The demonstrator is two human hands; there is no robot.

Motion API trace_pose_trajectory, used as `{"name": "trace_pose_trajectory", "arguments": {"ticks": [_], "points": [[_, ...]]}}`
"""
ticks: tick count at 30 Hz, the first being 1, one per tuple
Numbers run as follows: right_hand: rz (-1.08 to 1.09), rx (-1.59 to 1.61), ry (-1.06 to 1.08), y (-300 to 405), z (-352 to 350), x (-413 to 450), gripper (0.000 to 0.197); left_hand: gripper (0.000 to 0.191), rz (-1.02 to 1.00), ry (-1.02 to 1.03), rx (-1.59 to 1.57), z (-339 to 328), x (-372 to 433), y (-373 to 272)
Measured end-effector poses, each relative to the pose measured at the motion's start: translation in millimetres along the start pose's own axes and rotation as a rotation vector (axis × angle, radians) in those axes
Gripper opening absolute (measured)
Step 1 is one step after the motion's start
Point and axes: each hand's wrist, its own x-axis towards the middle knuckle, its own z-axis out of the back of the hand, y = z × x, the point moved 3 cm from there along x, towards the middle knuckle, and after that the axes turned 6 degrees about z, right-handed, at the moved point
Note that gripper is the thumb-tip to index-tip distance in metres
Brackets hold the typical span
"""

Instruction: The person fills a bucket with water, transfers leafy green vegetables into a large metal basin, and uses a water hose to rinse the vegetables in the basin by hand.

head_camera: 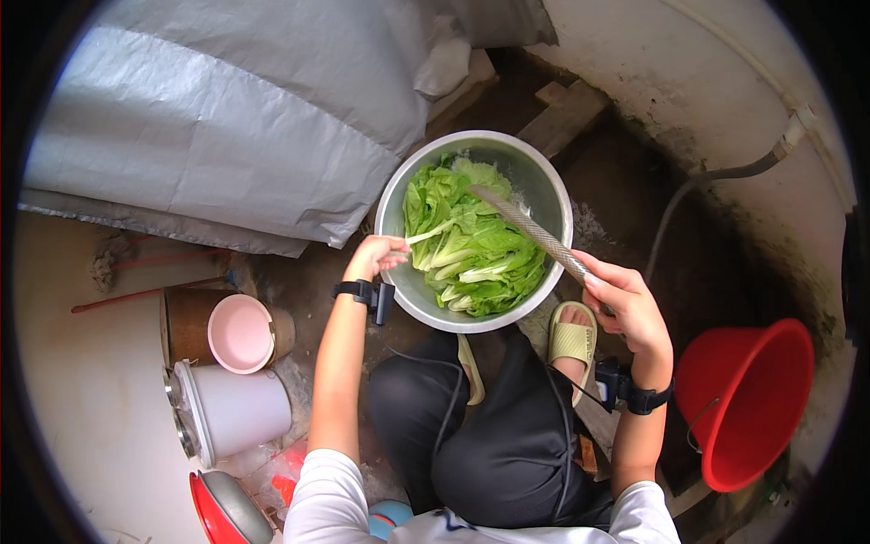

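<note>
My right hand (622,294) is closed around a ribbed hose (537,234), whose end points down over the leaves in a metal basin (385,224). Leafy green vegetables (469,238) with pale stalks fill much of the basin, and water splashes near its far side. At the basin's left rim, my left hand (385,256) pinches the pale stalk of one leaf (431,232), which lies over the others.
A red bucket (751,408) lies tilted at the right. A pink basin (240,333), a white lidded bucket (238,408) and stacked bowls (234,506) are at the left. A silvery sheet (224,129) hangs at the upper left; a pipe (720,175) runs from the right wall.
</note>
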Motion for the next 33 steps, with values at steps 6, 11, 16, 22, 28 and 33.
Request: {"name": "trace_pose_trajectory", "arguments": {"ticks": [6, 11, 16, 22, 28, 33], "points": [[0.000, -0.060, 0.083, 1, -27, 16, 0.034, 0.024, -0.132, -0.226, 0.179, 1, -2, -4], [-0.001, -0.097, 0.136, 2, -52, 25, 0.035, 0.019, -0.557, -0.300, 0.046, 15, -79, -52], [-0.040, -0.140, 0.210, 9, -75, 20, 0.035, 0.019, -0.808, -0.385, 0.033, 32, -196, -77], [-0.034, -0.174, 0.258, 11, -84, -6, 0.034, 0.015, -0.949, -0.428, 0.100, 33, -259, -54], [-0.077, -0.342, 0.181, 24, -76, -43, 0.033, 0.014, -0.985, -0.478, 0.126, 39, -284, -25], [0.017, -0.493, 0.004, 43, -61, -68, 0.033, 0.014, -0.994, -0.483, 0.116, 44, -292, -10]]}}
